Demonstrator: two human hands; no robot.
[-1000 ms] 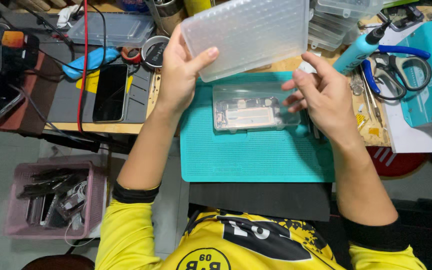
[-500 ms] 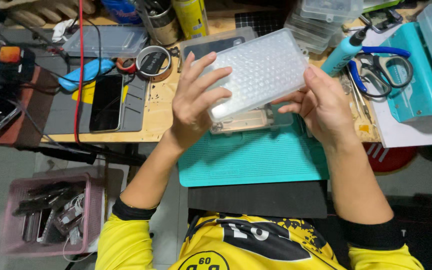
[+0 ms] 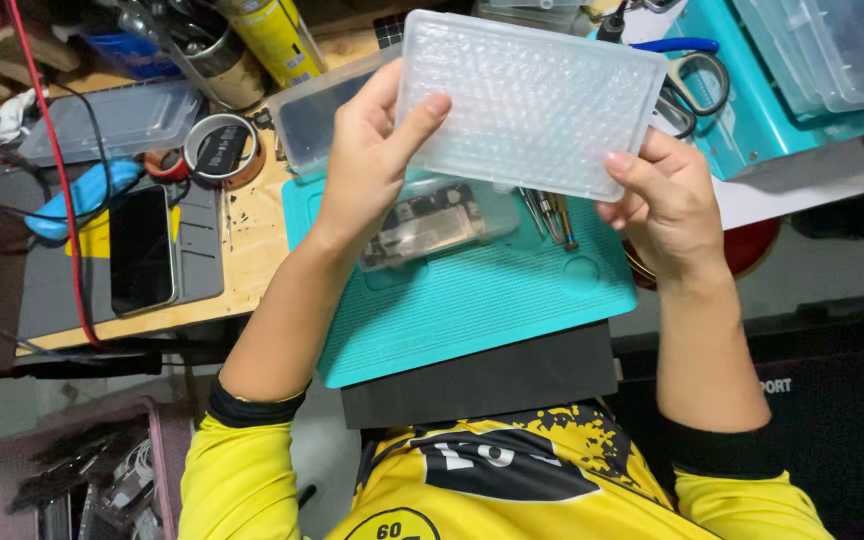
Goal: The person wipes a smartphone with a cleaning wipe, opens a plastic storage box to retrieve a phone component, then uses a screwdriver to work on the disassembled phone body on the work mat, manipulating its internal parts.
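We hold a clear, bumpy-textured rectangular plastic tray (image 3: pixel 532 100) up off the bench, between both hands, above the far half of the teal silicone work mat (image 3: pixel 492 300).

Left hand (image 3: pixel 372 165): closed on the tray's left edge, thumb laid across the upper face, fingers hidden behind it. Firm pinch.

Right hand (image 3: pixel 667 210): closed on the tray's near right corner, thumb on top, fingers curled underneath.

Tray is tilted slightly, its far edge reaching over the clutter at the back of the bench.

Under the tray, on the mat: a small clear plastic case holding a circuit board (image 3: pixel 437 222), partly hidden by our left hand. Just right of it, a few slim metal tools (image 3: pixel 549 215) lie on the mat.

Left of the mat: a dark smartphone, screen off (image 3: pixel 142 250), lying on a grey pad (image 3: pixel 197 265). Beyond it, a roll of tape (image 3: pixel 222 150) and a yellow spray can (image 3: pixel 267 40). A red cable (image 3: pixel 62 190) runs down the left side.

Far right: blue-handled scissors (image 3: pixel 692 70) resting against a teal box (image 3: pixel 762 110).

Near edge: a dark slab (image 3: pixel 482 380) juts out beneath the mat, above our yellow jersey (image 3: pixel 492 480).
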